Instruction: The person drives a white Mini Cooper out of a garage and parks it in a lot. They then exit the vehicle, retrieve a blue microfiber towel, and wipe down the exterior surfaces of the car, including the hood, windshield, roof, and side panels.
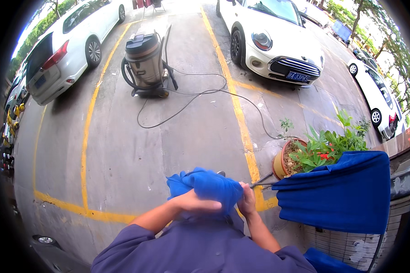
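A bunched blue cloth (205, 186) is held in front of my chest. My left hand (200, 202) lies against its near side with the fingers under a fold, slightly blurred. My right hand (247, 199) is closed at the cloth's right edge, its fingers gripping the fabric. Just beyond that hand a dark metal rod (263, 180) runs towards a larger blue cloth (335, 194), which hangs spread over a rack at the right. Part of another blue cloth (328, 261) shows below it.
A wet-dry vacuum cleaner (145, 63) stands ahead, its cable (191, 99) looped across the ground. A potted plant (287, 158) is at the right beside the rack. White cars (276, 34) are parked on both sides, and a grey car (54, 254) is at the lower left.
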`<state>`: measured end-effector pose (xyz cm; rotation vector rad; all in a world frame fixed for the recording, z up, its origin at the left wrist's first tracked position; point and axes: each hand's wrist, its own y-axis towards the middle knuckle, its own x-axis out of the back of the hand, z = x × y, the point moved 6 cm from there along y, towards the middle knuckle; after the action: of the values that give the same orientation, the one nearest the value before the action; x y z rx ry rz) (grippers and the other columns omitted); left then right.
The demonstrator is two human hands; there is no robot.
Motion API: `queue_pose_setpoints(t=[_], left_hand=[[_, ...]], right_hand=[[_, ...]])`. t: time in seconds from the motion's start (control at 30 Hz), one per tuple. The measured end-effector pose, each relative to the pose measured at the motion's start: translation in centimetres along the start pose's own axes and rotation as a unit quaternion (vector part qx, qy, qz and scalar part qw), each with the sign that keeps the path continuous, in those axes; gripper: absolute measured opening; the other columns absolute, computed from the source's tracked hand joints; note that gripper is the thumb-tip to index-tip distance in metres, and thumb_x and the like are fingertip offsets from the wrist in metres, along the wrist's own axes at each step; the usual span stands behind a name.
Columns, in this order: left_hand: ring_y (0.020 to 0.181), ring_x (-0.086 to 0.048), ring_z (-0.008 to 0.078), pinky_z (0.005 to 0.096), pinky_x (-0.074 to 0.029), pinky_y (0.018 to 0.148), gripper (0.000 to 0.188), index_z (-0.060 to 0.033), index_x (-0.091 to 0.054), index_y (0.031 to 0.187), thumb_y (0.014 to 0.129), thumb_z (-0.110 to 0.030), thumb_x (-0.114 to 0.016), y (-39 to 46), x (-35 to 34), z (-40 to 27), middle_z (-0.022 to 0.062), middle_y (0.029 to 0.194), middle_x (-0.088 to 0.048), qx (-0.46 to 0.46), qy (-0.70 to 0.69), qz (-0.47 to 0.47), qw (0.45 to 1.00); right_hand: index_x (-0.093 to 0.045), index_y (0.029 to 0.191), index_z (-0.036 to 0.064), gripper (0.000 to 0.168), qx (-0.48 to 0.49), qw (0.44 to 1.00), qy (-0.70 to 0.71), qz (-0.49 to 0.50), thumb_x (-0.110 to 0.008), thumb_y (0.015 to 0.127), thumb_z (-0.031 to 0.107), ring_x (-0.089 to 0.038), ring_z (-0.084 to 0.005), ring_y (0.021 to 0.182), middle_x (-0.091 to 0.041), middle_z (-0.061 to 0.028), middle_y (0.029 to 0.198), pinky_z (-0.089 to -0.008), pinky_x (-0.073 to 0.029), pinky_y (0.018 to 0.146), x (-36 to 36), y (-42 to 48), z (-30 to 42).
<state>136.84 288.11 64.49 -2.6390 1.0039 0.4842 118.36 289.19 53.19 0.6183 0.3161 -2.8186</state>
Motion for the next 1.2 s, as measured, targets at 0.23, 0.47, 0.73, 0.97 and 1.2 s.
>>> queue_pose_setpoints(t=[0.23, 0.47, 0.73, 0.97, 1.2], left_hand=[[0.112, -0.054, 0.0200, 0.0369, -0.043, 0.097, 0.054, 0.0001, -0.049, 0.129, 0.082, -0.014, -0.072, 11.2, 9.0, -2.9, 0.0102, 0.119, -0.058, -0.001, -0.078, -0.072, 0.994], [0.117, -0.050, 0.0194, 0.0356, -0.042, 0.099, 0.060, -0.0011, -0.047, 0.132, 0.082, -0.018, -0.075, 24.2, 13.6, -7.7, 0.0079, 0.125, -0.054, 0.026, -0.016, -0.021, 0.999], [0.110, -0.056, 0.0182, 0.0352, -0.042, 0.098, 0.051, 0.0003, -0.053, 0.123, 0.079, -0.011, -0.075, 40.8, 26.7, -14.4, 0.0088, 0.116, -0.060, 0.013, -0.047, -0.028, 0.998], [0.086, -0.063, 0.0127, 0.0264, -0.049, 0.081, 0.021, 0.0021, -0.065, 0.101, 0.084, -0.008, -0.071, 53.6, 41.2, -23.4, 0.0047, 0.092, -0.068, -0.033, 0.046, -0.124, 0.991], [0.065, -0.055, 0.0076, 0.0246, -0.046, 0.060, 0.014, 0.0026, -0.064, 0.098, 0.093, -0.009, -0.056, 66.7, 48.8, -26.8, 0.0040, 0.074, -0.064, -0.092, 0.364, -0.225, 0.899]], right_hand=[[-0.050, 0.130, 0.000, 0.061, -0.042, 0.992, -0.013, 0.121, -0.035, 0.100, 0.051, -0.049, -0.0182, 0.116, -0.055, -0.0079, 0.125, -0.0331, -0.036, 0.101, 1.5, 15.5, 4.2], [-0.040, 0.137, -0.002, 0.063, -0.031, 0.982, 0.081, 0.167, -0.054, 0.095, 0.043, -0.051, -0.0205, 0.119, -0.054, -0.0118, 0.128, -0.0363, -0.038, 0.104, 5.3, 27.6, 12.5], [-0.055, 0.111, -0.002, 0.029, 0.161, 0.943, 0.203, -0.210, -0.060, 0.089, 0.015, -0.064, -0.0272, 0.097, -0.064, -0.0157, 0.105, -0.0408, -0.050, 0.091, 18.6, 40.8, 22.4], [-0.053, 0.106, 0.004, 0.022, 0.313, 0.861, 0.097, -0.389, -0.062, 0.087, 0.007, -0.059, -0.0183, 0.091, -0.060, -0.0065, 0.096, -0.0352, -0.047, 0.086, 28.7, 46.9, 33.0], [-0.048, 0.106, 0.005, 0.032, 0.256, 0.831, -0.026, -0.493, -0.068, 0.083, -0.001, -0.058, -0.0147, 0.086, -0.058, -0.0063, 0.095, -0.0309, -0.048, 0.082, 36.1, 54.7, 37.4]])
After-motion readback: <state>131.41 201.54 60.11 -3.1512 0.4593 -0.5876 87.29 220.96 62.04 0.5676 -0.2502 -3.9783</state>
